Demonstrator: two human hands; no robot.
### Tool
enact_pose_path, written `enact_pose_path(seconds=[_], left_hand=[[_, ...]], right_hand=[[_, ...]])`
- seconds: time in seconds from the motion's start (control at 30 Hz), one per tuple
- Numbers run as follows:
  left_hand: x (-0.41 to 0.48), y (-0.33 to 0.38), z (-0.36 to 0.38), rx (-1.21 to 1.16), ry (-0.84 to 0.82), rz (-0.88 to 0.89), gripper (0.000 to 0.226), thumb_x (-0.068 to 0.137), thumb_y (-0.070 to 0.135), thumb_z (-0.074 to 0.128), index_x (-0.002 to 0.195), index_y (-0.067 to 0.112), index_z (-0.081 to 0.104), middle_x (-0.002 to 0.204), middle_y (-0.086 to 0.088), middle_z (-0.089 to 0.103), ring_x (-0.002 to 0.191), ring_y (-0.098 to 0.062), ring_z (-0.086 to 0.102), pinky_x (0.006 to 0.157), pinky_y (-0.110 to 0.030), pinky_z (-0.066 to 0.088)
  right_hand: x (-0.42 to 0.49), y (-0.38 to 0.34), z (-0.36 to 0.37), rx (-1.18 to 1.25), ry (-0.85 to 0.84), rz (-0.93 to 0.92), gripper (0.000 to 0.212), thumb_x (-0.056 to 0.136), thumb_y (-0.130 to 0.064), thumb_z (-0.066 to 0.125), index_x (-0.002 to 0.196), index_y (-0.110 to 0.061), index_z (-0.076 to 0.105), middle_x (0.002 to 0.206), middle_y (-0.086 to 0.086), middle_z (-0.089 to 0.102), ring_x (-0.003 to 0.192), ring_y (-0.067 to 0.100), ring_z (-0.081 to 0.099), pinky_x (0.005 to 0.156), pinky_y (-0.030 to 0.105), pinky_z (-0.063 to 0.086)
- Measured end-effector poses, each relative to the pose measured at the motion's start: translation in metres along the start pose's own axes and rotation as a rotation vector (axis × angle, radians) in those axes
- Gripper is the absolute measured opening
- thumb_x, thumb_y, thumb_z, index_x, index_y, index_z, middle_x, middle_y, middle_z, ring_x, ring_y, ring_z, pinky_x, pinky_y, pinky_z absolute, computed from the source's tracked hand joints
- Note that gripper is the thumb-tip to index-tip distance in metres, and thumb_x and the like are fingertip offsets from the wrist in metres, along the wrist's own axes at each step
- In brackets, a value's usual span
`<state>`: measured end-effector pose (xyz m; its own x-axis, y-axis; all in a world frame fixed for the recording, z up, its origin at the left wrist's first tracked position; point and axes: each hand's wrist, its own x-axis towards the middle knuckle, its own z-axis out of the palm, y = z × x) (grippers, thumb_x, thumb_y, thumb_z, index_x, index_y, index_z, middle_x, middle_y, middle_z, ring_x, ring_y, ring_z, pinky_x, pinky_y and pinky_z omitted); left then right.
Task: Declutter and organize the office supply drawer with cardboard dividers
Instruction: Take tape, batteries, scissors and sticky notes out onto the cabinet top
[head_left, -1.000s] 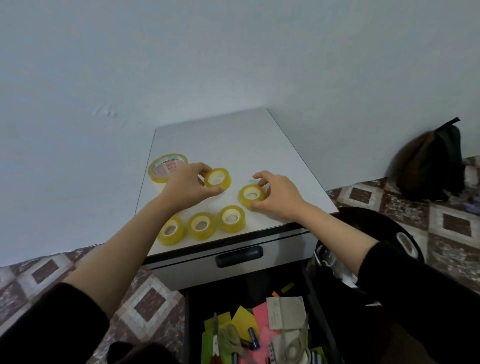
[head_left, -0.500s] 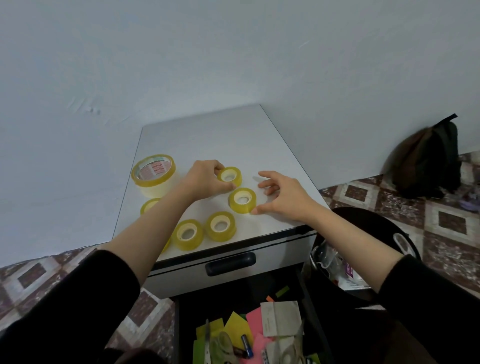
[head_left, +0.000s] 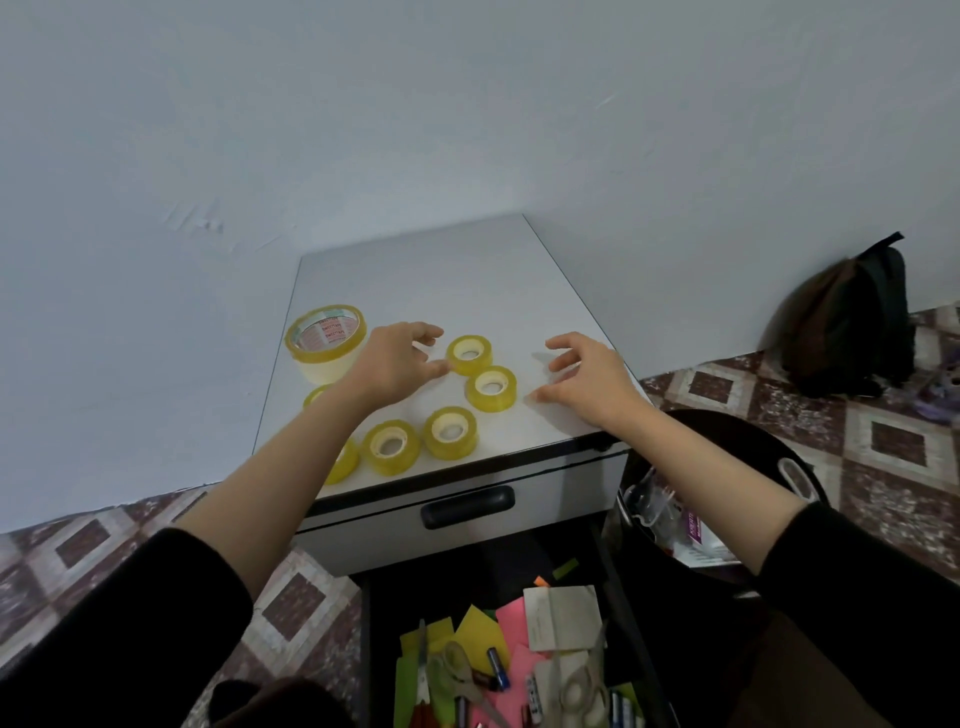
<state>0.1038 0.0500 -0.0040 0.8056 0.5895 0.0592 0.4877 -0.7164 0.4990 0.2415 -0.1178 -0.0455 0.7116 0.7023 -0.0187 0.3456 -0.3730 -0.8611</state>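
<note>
**Open drawer**: nearest item, at the bottom of the view. It is pulled out toward the person, with its long axis running near to far. It holds:
- loose paper sheets in yellow, green and pink
- a folded white card
- a battery lying roughly near to far
- scissors, handle loops at the far end, blades pointing toward the person and to the right

**Closed drawer**: just above the open one. Its black handle has its long axis left to right.

**Surface** of the cabinet: carries tape rolls, all lying flat with their holes facing up.
- Front left roll and front right roll sit side by side at the near edge.
- Middle roll and far roll sit just beside each other, farther back.
- Two more small rolls are partly hidden by the left forearm.
- Large tape roll sits at the far left, printed core upward.

**Left hand**: fingers spread and loosely bent, gripping nothing. The thumb tip is at the left wall of the far roll.

**Right hand**: fingers spread and loosely curled, tips on the surface. It is near the middle roll on its right, apart from it, and holds nothing.

**Black bin**: on the tiled floor, right of the cabinet, with plastic wrappers inside.

**Backpack**: farthest item, against the wall.
</note>
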Motion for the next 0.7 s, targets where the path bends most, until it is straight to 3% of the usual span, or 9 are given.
enact_pose_path(seconds=[0.1, 0.13, 0.2, 0.3, 0.37, 0.5, 0.6, 0.7], left_hand=[[-0.030, 0.006, -0.006, -0.098, 0.060, 0.006, 0.040, 0.085, 0.025, 0.067, 0.122, 0.014, 0.059, 0.117, 0.000, 0.062, 0.092, -0.007, 0.060, 0.080, -0.019, 0.043], [-0.042, 0.008, -0.006, -0.150, 0.079, -0.005, 0.035, 0.085, 0.025, 0.067, 0.118, 0.015, 0.061, 0.112, 0.000, 0.064, 0.088, -0.006, 0.060, 0.076, -0.018, 0.045], [-0.068, 0.012, -0.004, -0.225, 0.116, -0.031, 0.023, 0.084, 0.025, 0.068, 0.105, 0.017, 0.066, 0.095, 0.000, 0.067, 0.079, -0.003, 0.060, 0.067, -0.014, 0.048], [-0.108, 0.017, 0.004, -0.272, 0.150, 0.017, 0.006, 0.083, 0.019, 0.068, 0.082, 0.014, 0.068, 0.071, 0.002, 0.064, 0.061, 0.006, 0.056, 0.059, -0.005, 0.041], [-0.132, 0.016, 0.013, -0.308, 0.121, 0.052, 0.013, 0.083, 0.014, 0.068, 0.071, 0.015, 0.064, 0.061, 0.003, 0.059, 0.054, 0.004, 0.052, 0.057, -0.005, 0.038], [-0.170, -0.003, 0.042, -0.359, -0.011, 0.050, 0.017, 0.081, 0.013, 0.070, 0.067, 0.021, 0.064, 0.060, 0.007, 0.060, 0.055, 0.002, 0.052, 0.060, -0.013, 0.041], [-0.193, -0.027, 0.070, -0.333, -0.059, -0.031, 0.019, 0.082, 0.015, 0.069, 0.067, 0.026, 0.063, 0.062, 0.013, 0.060, 0.055, 0.004, 0.053, 0.060, -0.011, 0.041], [-0.210, -0.053, 0.096, -0.289, -0.125, -0.138, 0.006, 0.084, 0.016, 0.068, 0.078, 0.015, 0.070, 0.069, 0.004, 0.065, 0.057, 0.003, 0.056, 0.059, -0.010, 0.041]], right_hand=[[-0.017, -0.006, -0.004, -0.005, 0.097, -0.045, 0.017, 0.077, -0.004, 0.070, 0.091, -0.011, 0.063, 0.076, 0.000, 0.057, 0.066, 0.010, 0.052, 0.067, 0.024, 0.042], [-0.023, -0.007, -0.005, 0.007, 0.112, -0.061, 0.011, 0.079, -0.002, 0.066, 0.079, -0.012, 0.062, 0.070, -0.001, 0.056, 0.061, 0.009, 0.052, 0.063, 0.025, 0.044], [-0.038, -0.010, -0.004, 0.058, 0.103, -0.067, 0.024, 0.082, 0.001, 0.063, 0.067, -0.016, 0.058, 0.063, 0.001, 0.055, 0.054, 0.011, 0.054, 0.055, 0.023, 0.050], [-0.065, -0.012, 0.004, 0.131, 0.039, -0.075, 0.026, 0.084, 0.002, 0.062, 0.065, -0.015, 0.057, 0.060, 0.004, 0.055, 0.048, 0.012, 0.056, 0.048, 0.019, 0.052], [-0.085, -0.006, 0.015, 0.128, -0.018, -0.094, 0.026, 0.082, 0.004, 0.062, 0.064, -0.014, 0.059, 0.056, 0.004, 0.056, 0.047, 0.012, 0.056, 0.051, 0.023, 0.053], [-0.117, 0.022, 0.041, 0.117, -0.121, -0.081, 0.031, 0.081, 0.009, 0.060, 0.061, -0.015, 0.058, 0.052, 0.004, 0.055, 0.050, 0.019, 0.056, 0.055, 0.032, 0.053], [-0.132, 0.048, 0.062, 0.071, -0.177, -0.008, 0.032, 0.083, 0.009, 0.058, 0.061, -0.015, 0.058, 0.056, 0.006, 0.055, 0.045, 0.011, 0.056, 0.048, 0.023, 0.051], [-0.143, 0.070, 0.078, 0.030, -0.214, 0.062, 0.031, 0.082, 0.008, 0.058, 0.061, -0.014, 0.058, 0.056, 0.005, 0.056, 0.041, 0.005, 0.055, 0.045, 0.018, 0.049]])
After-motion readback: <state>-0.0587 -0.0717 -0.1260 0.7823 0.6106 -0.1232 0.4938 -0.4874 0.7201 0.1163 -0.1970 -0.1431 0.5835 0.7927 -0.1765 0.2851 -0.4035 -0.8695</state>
